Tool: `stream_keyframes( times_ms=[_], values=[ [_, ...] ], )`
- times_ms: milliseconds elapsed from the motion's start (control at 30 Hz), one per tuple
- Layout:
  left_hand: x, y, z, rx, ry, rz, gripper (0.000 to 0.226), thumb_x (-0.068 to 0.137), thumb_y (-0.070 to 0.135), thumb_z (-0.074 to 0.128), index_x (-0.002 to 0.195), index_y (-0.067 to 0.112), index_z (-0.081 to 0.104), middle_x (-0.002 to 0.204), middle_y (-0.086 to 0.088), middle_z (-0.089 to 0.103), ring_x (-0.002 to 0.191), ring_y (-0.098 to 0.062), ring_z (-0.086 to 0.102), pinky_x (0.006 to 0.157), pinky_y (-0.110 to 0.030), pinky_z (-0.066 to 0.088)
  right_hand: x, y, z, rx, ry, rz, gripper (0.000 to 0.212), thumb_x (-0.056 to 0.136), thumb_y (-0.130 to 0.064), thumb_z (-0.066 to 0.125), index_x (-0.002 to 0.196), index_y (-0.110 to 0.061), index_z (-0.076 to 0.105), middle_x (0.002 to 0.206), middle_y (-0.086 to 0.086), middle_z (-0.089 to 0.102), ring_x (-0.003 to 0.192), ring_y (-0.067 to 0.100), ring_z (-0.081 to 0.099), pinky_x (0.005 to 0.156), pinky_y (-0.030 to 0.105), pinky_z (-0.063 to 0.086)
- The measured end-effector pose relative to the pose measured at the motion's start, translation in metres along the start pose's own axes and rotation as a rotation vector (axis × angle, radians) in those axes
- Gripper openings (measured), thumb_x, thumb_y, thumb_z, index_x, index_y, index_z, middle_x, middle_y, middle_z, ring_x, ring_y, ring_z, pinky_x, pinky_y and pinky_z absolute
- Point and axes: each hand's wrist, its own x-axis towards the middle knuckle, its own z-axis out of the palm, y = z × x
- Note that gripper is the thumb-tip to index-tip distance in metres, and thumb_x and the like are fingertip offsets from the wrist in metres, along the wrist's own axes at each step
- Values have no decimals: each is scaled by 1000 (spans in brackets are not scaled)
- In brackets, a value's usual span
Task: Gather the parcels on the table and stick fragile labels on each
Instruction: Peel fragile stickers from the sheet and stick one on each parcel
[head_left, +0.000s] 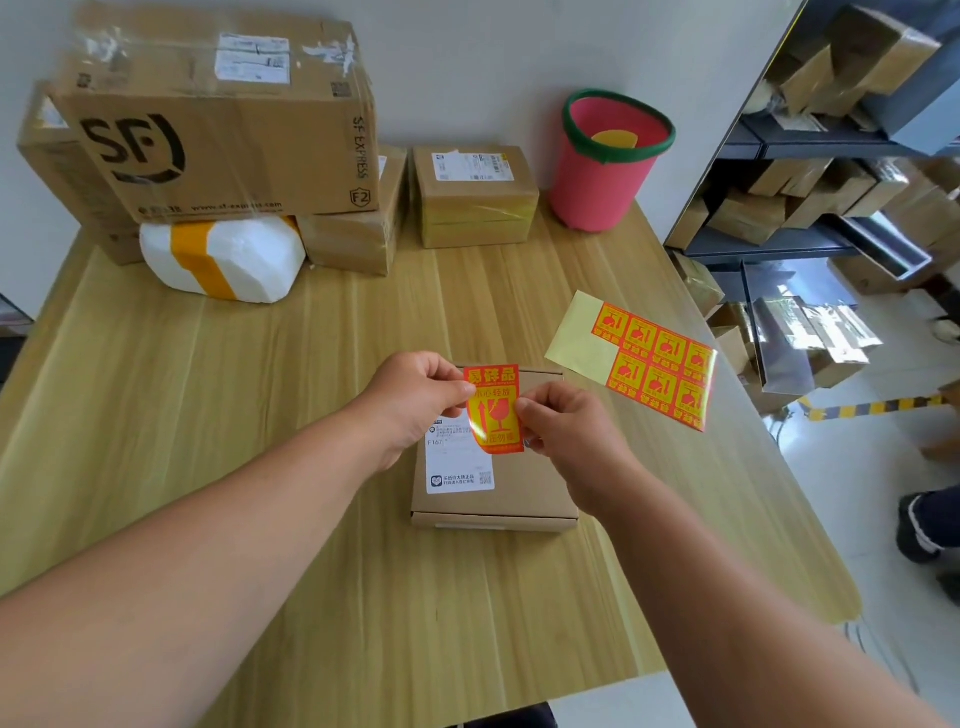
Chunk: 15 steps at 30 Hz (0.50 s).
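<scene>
Over the flat parcel (511, 493) on the counter (260, 415), in the head view, we hold one peeled fragile label (493, 410) by its side edges, left grip (415, 400) and right grip (566, 436) both pinching it. We judge it featherlight, limp and sticky-backed, its lower corner curling; a light pinch on the margins, kept taut, suits it best.

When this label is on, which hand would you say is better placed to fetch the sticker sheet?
Probably the right hand: the sticker sheet lies on the table just to its right, while the left hand is across the label.
</scene>
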Motion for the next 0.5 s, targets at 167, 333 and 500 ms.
stream_keyframes(
  times_ms=[167, 333, 500],
  values=[
    [5, -4, 10, -41, 46, 10, 8, 86, 12, 67, 90, 14, 61, 86, -9, 66, 76, -18, 59, 71, -29, 48, 6, 4, -4, 31, 16, 47, 19, 96, -13, 55, 77, -11, 54, 74, 10, 60, 68, 20, 51, 63, 29, 43],
    [9, -18, 18, 37, 108, 6, 36, 88, 18, 64, 121, 18, 50, 107, -4, 64, 94, -20, 60, 76, -29, 47, 16, 9, -26, 20, 93, 119, 22, 97, -14, 53, 75, -13, 55, 72, 6, 61, 66, 18, 55, 63, 29, 44],
    [11, -46, 27, 486, 57, 88, 35, 90, 22, 62, 124, 18, 54, 124, 1, 53, 112, -17, 52, 93, -29, 42, 27, 22, -32, -85, 46, 246, 14, 97, -17, 53, 87, -10, 59, 75, 4, 59, 66, 14, 54, 60, 25, 44]
  ],
)
